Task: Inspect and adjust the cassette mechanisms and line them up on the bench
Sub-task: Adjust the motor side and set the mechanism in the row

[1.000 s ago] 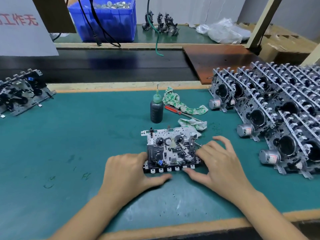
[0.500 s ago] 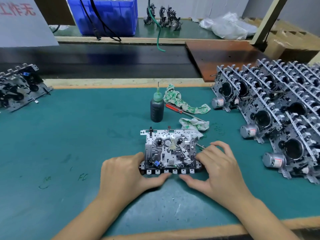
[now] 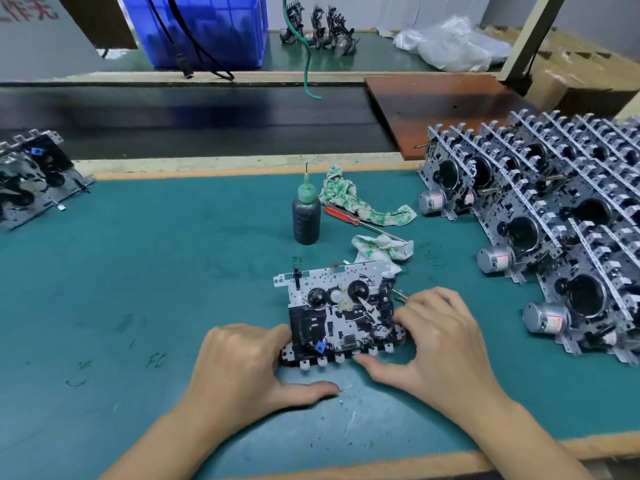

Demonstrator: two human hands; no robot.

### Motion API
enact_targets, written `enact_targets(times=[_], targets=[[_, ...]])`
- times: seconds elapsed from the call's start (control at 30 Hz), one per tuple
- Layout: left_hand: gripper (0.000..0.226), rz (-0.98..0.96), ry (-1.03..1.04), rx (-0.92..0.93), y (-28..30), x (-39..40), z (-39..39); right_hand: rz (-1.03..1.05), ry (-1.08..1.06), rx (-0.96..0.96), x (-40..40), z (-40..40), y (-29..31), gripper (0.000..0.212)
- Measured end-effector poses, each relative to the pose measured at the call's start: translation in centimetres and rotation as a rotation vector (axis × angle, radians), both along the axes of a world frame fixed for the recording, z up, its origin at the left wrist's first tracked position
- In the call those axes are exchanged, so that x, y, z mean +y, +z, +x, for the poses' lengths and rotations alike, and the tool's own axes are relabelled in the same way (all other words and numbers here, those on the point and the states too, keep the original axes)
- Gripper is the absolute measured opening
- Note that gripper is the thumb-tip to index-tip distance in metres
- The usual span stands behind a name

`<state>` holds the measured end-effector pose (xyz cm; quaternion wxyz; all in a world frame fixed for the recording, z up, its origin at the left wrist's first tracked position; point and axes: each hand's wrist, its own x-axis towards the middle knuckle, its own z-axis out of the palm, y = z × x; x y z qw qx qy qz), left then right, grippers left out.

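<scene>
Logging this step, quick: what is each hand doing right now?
Left hand: grips the cassette mechanism at its left end.
Right hand: grips its right end.

The cassette mechanism (image 3: 341, 311) is perforated shiny metal with black plastic parts, on a matt teal mat (image 3: 156, 271).

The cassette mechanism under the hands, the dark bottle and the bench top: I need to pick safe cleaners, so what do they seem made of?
Cassette mechanism: a bare, matt silver, perforated plate, likely stamped sheet metal; the black gears and white key tabs look plastic.
Dark bottle: translucent, probably soft plastic, with a green nozzle cap.
Bench top: teal matt mat, likely rubber or vinyl, scuffed and ink-marked.
</scene>
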<state>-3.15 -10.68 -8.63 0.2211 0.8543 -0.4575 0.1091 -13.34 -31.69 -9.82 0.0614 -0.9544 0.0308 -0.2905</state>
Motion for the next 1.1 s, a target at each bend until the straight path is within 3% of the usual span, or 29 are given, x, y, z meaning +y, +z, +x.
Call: enact_targets(times=[0.3,0.47,0.73,1.1], targets=[[0.063,-0.022,0.108,-0.015,0.19,-0.34,-0.27,-0.049,0.089,-0.015,-0.46,-0.14,0.23,0.053],[0.066,-0.018,0.23,0.021,-0.14,-0.52,-0.45,0.037,0.152,0.016,-0.32,-0.34,0.22,0.055],[0.076,0.007,0.041,0.071,0.26,-0.12,0.48,-0.038,0.089,-0.029,-0.05,-0.32,0.3,0.051],[0.058,-0.014,-0.066,0.004,0.1,-0.16,0.07,-0.005,-0.008,-0.047,0.17,-0.32,0.24,0.057]])
